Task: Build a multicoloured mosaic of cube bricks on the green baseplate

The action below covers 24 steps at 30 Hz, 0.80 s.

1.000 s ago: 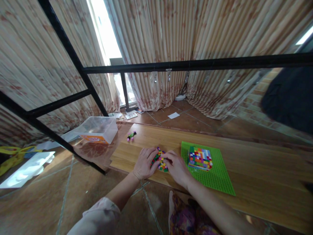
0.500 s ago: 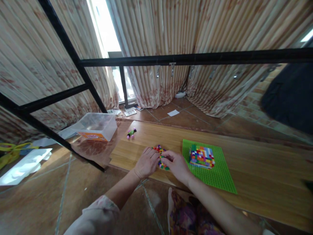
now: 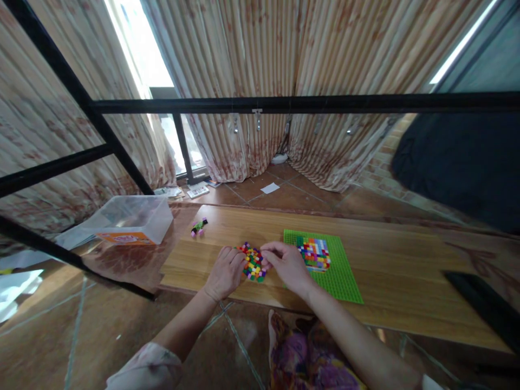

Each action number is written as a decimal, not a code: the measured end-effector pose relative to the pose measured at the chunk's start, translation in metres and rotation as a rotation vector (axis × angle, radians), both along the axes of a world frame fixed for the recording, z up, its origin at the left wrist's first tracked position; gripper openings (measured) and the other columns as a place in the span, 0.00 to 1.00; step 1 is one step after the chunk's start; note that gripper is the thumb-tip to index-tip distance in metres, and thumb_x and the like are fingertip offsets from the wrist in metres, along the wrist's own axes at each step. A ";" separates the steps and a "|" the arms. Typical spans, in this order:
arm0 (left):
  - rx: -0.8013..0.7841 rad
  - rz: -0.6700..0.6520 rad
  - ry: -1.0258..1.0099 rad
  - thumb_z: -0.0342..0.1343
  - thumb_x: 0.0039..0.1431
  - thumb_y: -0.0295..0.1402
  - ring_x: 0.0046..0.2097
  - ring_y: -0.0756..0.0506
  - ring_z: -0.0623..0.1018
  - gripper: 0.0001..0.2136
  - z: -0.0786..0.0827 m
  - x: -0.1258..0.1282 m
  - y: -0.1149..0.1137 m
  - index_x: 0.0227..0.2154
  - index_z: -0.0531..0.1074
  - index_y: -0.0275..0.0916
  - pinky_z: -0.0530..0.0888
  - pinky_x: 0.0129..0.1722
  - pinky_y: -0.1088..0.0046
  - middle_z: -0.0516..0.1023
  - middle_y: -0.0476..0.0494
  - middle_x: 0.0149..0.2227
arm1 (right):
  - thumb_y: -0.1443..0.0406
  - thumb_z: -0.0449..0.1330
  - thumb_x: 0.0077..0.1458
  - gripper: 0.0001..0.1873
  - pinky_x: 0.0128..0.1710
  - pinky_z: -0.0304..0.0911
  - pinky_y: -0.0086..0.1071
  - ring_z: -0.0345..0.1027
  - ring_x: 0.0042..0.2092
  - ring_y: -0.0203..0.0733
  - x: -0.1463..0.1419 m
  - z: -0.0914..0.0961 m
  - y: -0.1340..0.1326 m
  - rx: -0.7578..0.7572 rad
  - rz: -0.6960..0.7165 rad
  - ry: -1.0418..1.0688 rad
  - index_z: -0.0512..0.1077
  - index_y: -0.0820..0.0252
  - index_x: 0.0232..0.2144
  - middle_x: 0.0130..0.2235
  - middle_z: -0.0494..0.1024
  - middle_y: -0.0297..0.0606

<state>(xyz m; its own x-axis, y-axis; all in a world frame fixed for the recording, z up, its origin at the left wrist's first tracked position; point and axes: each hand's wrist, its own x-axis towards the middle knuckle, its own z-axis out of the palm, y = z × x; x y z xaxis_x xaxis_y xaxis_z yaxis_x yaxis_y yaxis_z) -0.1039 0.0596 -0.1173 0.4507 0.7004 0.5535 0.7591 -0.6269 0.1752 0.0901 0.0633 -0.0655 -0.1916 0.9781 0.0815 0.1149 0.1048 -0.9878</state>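
A loose pile of small multicoloured toy bricks (image 3: 254, 264) lies on the wooden board (image 3: 390, 254). At its left edge rests my left hand (image 3: 226, 271), fingers stretched out and touching the bricks, holding nothing visible. My right hand (image 3: 287, 266) is over the pile's right side, thumb and index finger pinched together; whatever is between them is too small to make out. Just beyond that hand, a green studded baseplate (image 3: 345, 279) carries a low block of multicoloured bricks (image 3: 316, 252), partly covered by the hand.
A small cluster of pink, black and green bricks (image 3: 199, 226) sits at the board's far left. A clear plastic box (image 3: 136, 214) with an orange label stands on the floor beyond. A black metal bar (image 3: 345, 104) crosses in front of the curtains (image 3: 252, 54).
My hands have moved apart, uncovering more of the brick pile between them. The camera has turned right, so the scene sits farther left.
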 end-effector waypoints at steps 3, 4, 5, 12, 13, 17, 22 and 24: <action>0.004 0.026 -0.005 0.46 0.62 0.29 0.38 0.44 0.69 0.06 -0.001 0.000 0.000 0.36 0.68 0.38 0.69 0.42 0.64 0.73 0.42 0.35 | 0.59 0.60 0.50 0.11 0.30 0.71 0.34 0.73 0.27 0.39 0.029 0.009 -0.012 0.026 -0.174 0.036 0.76 0.59 0.34 0.25 0.78 0.34; 0.005 0.029 -0.005 0.47 0.62 0.29 0.38 0.44 0.69 0.05 -0.001 0.000 0.000 0.37 0.68 0.38 0.69 0.41 0.65 0.73 0.42 0.35 | 0.59 0.61 0.50 0.12 0.30 0.71 0.34 0.74 0.28 0.39 0.042 0.009 -0.018 0.031 -0.247 0.038 0.76 0.59 0.35 0.27 0.79 0.35; 0.008 0.030 -0.006 0.47 0.62 0.29 0.38 0.44 0.69 0.05 -0.001 0.000 0.000 0.37 0.68 0.38 0.69 0.41 0.65 0.73 0.42 0.35 | 0.58 0.61 0.49 0.13 0.30 0.71 0.34 0.74 0.29 0.39 0.055 0.007 -0.026 0.033 -0.324 0.034 0.77 0.59 0.35 0.29 0.79 0.36; 0.018 0.029 -0.022 0.48 0.62 0.30 0.37 0.45 0.71 0.06 -0.001 -0.001 0.002 0.37 0.69 0.38 0.71 0.39 0.66 0.74 0.42 0.35 | 0.58 0.63 0.45 0.16 0.30 0.69 0.37 0.72 0.29 0.43 0.127 -0.024 -0.059 0.027 -0.710 -0.112 0.77 0.64 0.34 0.30 0.80 0.42; 0.019 0.028 -0.028 0.48 0.62 0.30 0.38 0.45 0.71 0.06 -0.001 -0.001 0.002 0.37 0.69 0.38 0.71 0.39 0.66 0.74 0.42 0.35 | 0.58 0.62 0.45 0.16 0.32 0.69 0.38 0.73 0.31 0.44 0.130 -0.026 -0.058 0.036 -0.724 -0.138 0.76 0.64 0.35 0.31 0.80 0.43; 0.017 0.047 -0.043 0.47 0.62 0.31 0.38 0.44 0.72 0.07 -0.001 0.000 0.003 0.37 0.69 0.38 0.72 0.39 0.65 0.75 0.41 0.35 | 0.58 0.61 0.47 0.13 0.35 0.68 0.38 0.74 0.33 0.46 0.128 -0.025 -0.048 0.072 -0.702 -0.249 0.76 0.61 0.32 0.32 0.81 0.42; 0.022 0.060 -0.033 0.47 0.63 0.31 0.38 0.44 0.72 0.07 -0.002 0.000 0.004 0.38 0.69 0.38 0.72 0.40 0.64 0.75 0.41 0.36 | 0.58 0.59 0.49 0.11 0.35 0.66 0.37 0.73 0.33 0.45 0.124 -0.027 -0.041 0.113 -0.658 -0.385 0.76 0.58 0.30 0.31 0.80 0.40; 0.025 0.065 -0.029 0.47 0.63 0.31 0.38 0.44 0.72 0.07 -0.002 0.000 0.004 0.39 0.69 0.39 0.72 0.40 0.64 0.75 0.42 0.36 | 0.58 0.58 0.50 0.11 0.35 0.66 0.37 0.73 0.33 0.45 0.124 -0.030 -0.039 0.139 -0.649 -0.424 0.76 0.58 0.30 0.31 0.80 0.40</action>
<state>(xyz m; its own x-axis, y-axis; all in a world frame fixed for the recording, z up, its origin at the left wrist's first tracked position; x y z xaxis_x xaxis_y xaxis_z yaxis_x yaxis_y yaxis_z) -0.1039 0.0634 -0.1195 0.3880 0.7134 0.5835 0.7933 -0.5808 0.1825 0.2141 0.0240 -0.0955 0.3724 0.8913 0.2587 0.5596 0.0067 -0.8287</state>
